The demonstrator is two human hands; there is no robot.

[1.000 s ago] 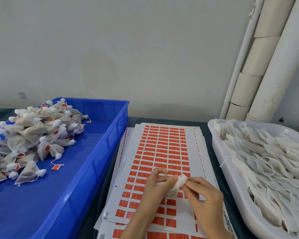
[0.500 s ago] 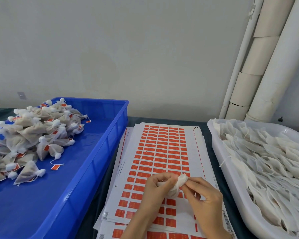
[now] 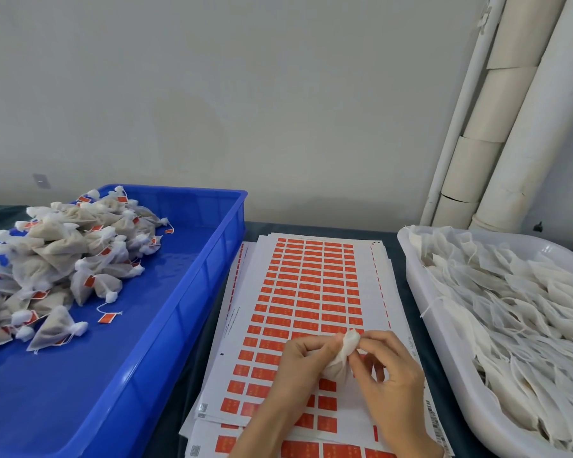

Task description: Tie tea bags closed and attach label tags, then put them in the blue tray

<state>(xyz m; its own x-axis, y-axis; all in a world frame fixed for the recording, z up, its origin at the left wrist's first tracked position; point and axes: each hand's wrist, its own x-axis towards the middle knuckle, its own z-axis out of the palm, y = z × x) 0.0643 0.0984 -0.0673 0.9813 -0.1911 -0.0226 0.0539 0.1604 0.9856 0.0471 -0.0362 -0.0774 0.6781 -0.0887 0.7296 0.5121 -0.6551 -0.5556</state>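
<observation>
Station, head view. Dark surface [image 3: 328, 227] carries three items side by side.

L side: blue tray [image 3: 192, 292], w/ a pile of tied tea bags [image 3: 63, 259] heaped in its far-left part, most showing orange tags. One loose tag on a string [image 3: 108, 318] lies on the tray floor just beside the pile.

Ctr: stack of label sheets [image 3: 311, 285], white w/ rows of orange labels, sheets slightly fanned at the near end.

R side: white tray [image 3: 417, 285] filled w/ untied, flat tea bags [image 3: 510, 309], strings trailing over one another.

Item in work: one tea bag [image 3: 343, 357], held above the near part of the label sheets, between both hands, clear of both trays. Gathered top points up and away from the person.

L hand [image 3: 298, 368]: grip closed round the bag's lower body, thumb up against its neck.

R hand [image 3: 391, 385]: grip pinching the bag at the neck, fingers curled. String at the neck too small to make out; tag on this bag cannot be told.

Rear R: pale pipes [image 3: 510, 127] leaning against the wall.
</observation>
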